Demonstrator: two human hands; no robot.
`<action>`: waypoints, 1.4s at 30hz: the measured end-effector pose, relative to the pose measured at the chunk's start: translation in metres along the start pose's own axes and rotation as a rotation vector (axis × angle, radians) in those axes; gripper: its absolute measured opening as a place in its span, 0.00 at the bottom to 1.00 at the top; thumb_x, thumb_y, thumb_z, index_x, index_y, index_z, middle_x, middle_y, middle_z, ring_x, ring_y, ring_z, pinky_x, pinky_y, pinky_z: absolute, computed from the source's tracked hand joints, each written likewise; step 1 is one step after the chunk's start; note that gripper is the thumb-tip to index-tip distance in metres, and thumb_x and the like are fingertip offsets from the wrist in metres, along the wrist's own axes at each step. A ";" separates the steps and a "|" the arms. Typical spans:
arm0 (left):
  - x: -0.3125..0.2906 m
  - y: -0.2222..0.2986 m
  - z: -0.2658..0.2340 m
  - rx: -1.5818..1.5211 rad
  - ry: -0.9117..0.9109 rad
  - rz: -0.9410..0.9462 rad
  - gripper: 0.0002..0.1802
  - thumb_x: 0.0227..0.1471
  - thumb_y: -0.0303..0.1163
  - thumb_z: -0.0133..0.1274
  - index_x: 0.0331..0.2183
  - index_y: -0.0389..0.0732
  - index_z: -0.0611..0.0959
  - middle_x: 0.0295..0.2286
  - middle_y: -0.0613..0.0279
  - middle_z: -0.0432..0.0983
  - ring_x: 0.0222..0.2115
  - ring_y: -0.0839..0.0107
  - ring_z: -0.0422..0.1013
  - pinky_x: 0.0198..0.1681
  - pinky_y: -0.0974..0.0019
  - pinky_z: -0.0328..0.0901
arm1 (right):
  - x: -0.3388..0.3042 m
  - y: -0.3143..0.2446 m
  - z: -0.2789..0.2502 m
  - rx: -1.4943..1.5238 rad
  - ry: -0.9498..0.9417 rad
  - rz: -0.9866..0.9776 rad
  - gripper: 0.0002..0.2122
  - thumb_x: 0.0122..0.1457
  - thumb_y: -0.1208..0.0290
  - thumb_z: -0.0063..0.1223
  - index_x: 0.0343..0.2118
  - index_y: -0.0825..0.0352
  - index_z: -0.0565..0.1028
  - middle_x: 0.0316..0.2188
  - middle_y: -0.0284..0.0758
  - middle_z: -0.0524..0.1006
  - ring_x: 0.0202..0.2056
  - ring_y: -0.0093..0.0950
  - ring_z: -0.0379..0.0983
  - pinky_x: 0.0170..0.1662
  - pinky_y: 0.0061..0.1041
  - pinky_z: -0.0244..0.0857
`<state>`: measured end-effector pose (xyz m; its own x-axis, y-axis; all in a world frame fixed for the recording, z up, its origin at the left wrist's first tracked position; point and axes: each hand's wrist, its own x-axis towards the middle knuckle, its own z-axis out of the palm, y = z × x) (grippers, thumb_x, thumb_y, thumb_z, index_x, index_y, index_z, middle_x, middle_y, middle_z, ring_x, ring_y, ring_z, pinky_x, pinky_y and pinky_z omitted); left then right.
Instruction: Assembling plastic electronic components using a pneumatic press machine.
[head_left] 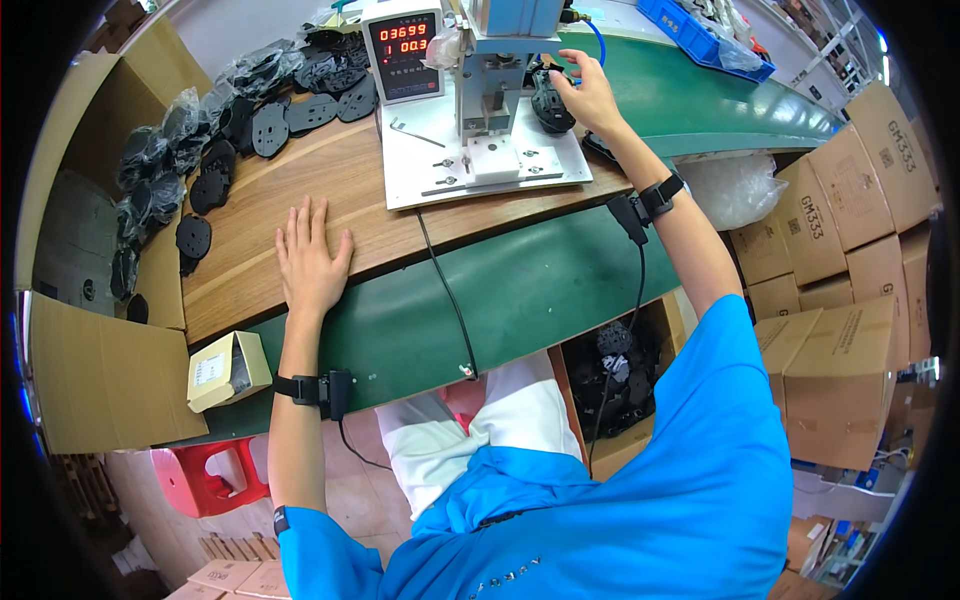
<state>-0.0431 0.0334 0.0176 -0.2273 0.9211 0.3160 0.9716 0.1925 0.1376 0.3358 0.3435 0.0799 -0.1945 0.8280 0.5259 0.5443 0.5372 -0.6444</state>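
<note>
My left hand (312,258) lies flat on the wooden board (370,225), fingers spread, with nothing in it. To the right of the bench press (490,95), my right hand (592,98) is raised with its thumb and fingers apart, and I see nothing held in it. Just beside and below those fingers stand black plastic parts (552,106), partly hidden by the press. On the white base plate (420,168) of the press sits a white block (493,158) under the ram, among several small clamps. A hex key (415,132) rests on the plate's left side.
Black plastic pieces (270,128), several bagged, line the board's left and back. A display box (406,52) adjoins the press. Cartons (850,215) stack at right; an open carton (95,370) stands left. A small box (228,370) and cable (445,280) lie near the front edge.
</note>
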 end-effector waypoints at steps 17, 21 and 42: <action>-0.001 0.002 -0.002 0.022 -0.012 -0.018 0.35 0.64 0.51 0.47 0.66 0.46 0.67 0.69 0.54 0.56 0.71 0.54 0.48 0.73 0.46 0.39 | -0.034 -0.054 0.006 -0.394 -0.116 0.032 0.46 0.47 0.65 0.71 0.69 0.64 0.57 0.65 0.63 0.60 0.59 0.60 0.67 0.62 0.49 0.65; -0.002 0.000 -0.001 0.000 0.003 -0.012 0.35 0.64 0.51 0.47 0.66 0.46 0.68 0.68 0.54 0.56 0.71 0.54 0.48 0.73 0.46 0.39 | -0.034 -0.061 0.005 -0.442 -0.138 0.044 0.44 0.47 0.65 0.71 0.68 0.62 0.59 0.66 0.62 0.59 0.60 0.59 0.67 0.62 0.49 0.65; -0.001 0.001 0.000 -0.014 0.019 -0.015 0.36 0.62 0.51 0.48 0.66 0.44 0.68 0.68 0.53 0.57 0.71 0.54 0.48 0.73 0.46 0.38 | -0.038 -0.056 0.004 -0.446 -0.143 0.069 0.40 0.48 0.62 0.71 0.66 0.53 0.63 0.67 0.55 0.60 0.62 0.54 0.66 0.62 0.47 0.66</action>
<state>-0.0423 0.0323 0.0169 -0.2431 0.9115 0.3317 0.9671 0.2012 0.1558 0.3098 0.2829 0.0938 -0.2389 0.8902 0.3879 0.8514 0.3841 -0.3572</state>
